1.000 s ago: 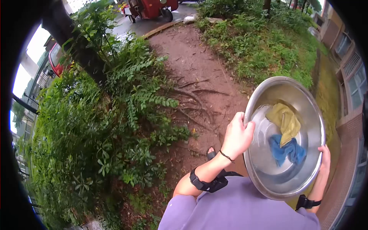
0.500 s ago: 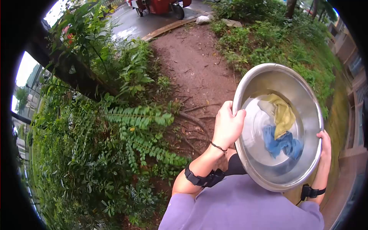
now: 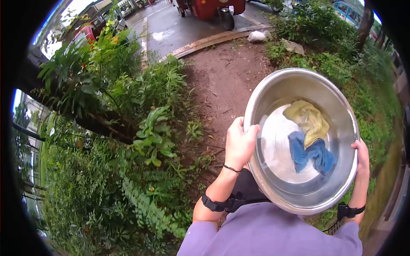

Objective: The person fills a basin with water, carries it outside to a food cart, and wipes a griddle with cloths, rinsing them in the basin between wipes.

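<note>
Your left hand (image 3: 240, 143) gripped round stainless-steel basin (image 3: 273, 98) rim at 9 o'clock, right hand (image 3: 362, 155) at 3; yellow cloth (image 3: 309, 119), blue cloth (image 3: 307, 153) lay between.

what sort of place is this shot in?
Outdoors, probably a planted verge beside a road: a dirt path runs between leafy shrubs, with wet pavement and a red vehicle beyond. The left hand and right hand hold a steel basin.

Soft overcast daylight, no hard shadows, sharp centre, heavy fisheye warp w/ black vignette edges.
</note>
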The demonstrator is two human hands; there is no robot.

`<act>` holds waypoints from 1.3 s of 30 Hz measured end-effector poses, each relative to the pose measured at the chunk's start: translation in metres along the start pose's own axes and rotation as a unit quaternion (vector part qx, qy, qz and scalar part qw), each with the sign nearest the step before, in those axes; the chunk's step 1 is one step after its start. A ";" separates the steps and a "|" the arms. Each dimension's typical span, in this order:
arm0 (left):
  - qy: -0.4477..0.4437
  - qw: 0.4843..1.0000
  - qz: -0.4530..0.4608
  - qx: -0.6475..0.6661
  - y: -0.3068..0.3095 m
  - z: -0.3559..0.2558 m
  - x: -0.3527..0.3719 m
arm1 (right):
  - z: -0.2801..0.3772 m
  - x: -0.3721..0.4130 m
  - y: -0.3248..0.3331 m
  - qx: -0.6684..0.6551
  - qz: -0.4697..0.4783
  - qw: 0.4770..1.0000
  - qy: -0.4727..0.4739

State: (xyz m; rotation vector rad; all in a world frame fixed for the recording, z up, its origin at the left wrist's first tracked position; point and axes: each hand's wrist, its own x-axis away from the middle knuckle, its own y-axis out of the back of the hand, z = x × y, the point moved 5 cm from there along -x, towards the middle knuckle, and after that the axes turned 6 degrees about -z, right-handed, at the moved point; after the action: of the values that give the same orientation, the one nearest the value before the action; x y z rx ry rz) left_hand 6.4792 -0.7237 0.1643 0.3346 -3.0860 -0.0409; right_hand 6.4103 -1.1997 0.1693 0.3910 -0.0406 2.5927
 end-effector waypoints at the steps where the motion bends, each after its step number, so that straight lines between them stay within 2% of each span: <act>1: -0.004 1.000 -0.006 0.006 -0.006 0.001 -0.034 | 0.016 -0.029 -0.025 0.007 0.012 1.000 0.001; 6: 0.028 0.999 -0.006 0.025 -0.037 -0.011 -0.211 | 0.075 -0.180 -0.144 0.006 -0.001 1.000 0.001; 9: 0.041 0.998 -0.017 0.046 -0.052 -0.015 -0.309 | 0.111 -0.282 -0.199 0.040 0.025 0.999 -0.005; 12: 0.003 0.998 -0.064 0.006 -0.051 -0.034 -0.412 | 0.146 -0.370 -0.269 0.044 0.045 0.998 -0.005; 18: 0.030 0.994 -0.108 -0.017 -0.055 -0.061 -0.620 | 0.235 -0.542 -0.440 0.043 0.103 0.994 0.005; 23: 0.019 0.981 -0.193 0.000 -0.054 -0.073 -0.782 | 0.299 -0.720 -0.592 0.065 0.205 0.976 0.045; 29: 0.010 0.965 -0.259 0.038 -0.021 -0.105 -0.985 | 0.378 -0.873 -0.799 0.086 0.249 0.963 0.056; 32: 0.016 0.965 -0.257 0.052 0.008 -0.113 -1.093 | 0.402 -0.955 -0.904 0.090 0.270 0.957 0.061; 39: 0.013 0.959 -0.284 0.012 0.081 -0.135 -1.348 | 0.465 -1.083 -1.142 0.097 0.279 0.955 0.038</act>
State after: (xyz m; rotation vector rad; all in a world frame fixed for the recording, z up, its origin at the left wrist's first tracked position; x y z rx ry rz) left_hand 7.7835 -0.3578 0.2560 1.1937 -2.8511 -0.0149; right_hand 7.9946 -0.7831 0.2560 0.3905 0.1541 3.1843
